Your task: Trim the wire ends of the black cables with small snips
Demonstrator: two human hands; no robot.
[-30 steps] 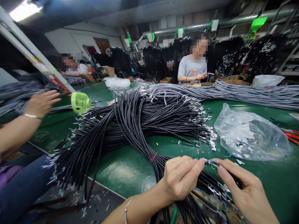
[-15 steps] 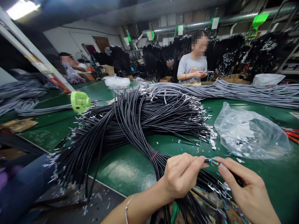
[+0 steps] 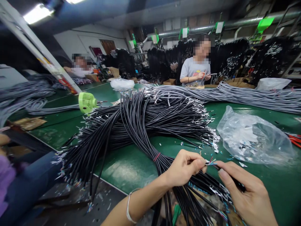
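Thumb and fingers of my left hand (image 3: 185, 168) are closed on the stripped end of a black cable. Thin coloured wires (image 3: 212, 163) fan out from it between my two hands, blue, red and white among them. My right hand (image 3: 250, 188) is closed just to the right, thumb and forefinger pinched round a slim black thing (image 3: 238, 184) whose kind I cannot make out. Its tip reaches up to the wires. Below both hands lies a tied bundle of black cables (image 3: 162, 161), with bared wire ends at the lower right.
A large pile of black cables (image 3: 113, 131) covers the green table (image 3: 122, 172). A clear plastic bag with scraps (image 3: 252, 138) lies at right, red-handled tools (image 3: 295, 138) beside it. Grey cables (image 3: 246, 95) run behind. A green fan (image 3: 87, 103) stands left. A co-worker (image 3: 196, 69) works opposite.
My left hand has turned and its fingers sit closer round the wire ends. The wires are now spread apart, with a red one sticking up. The view has shifted slightly left.
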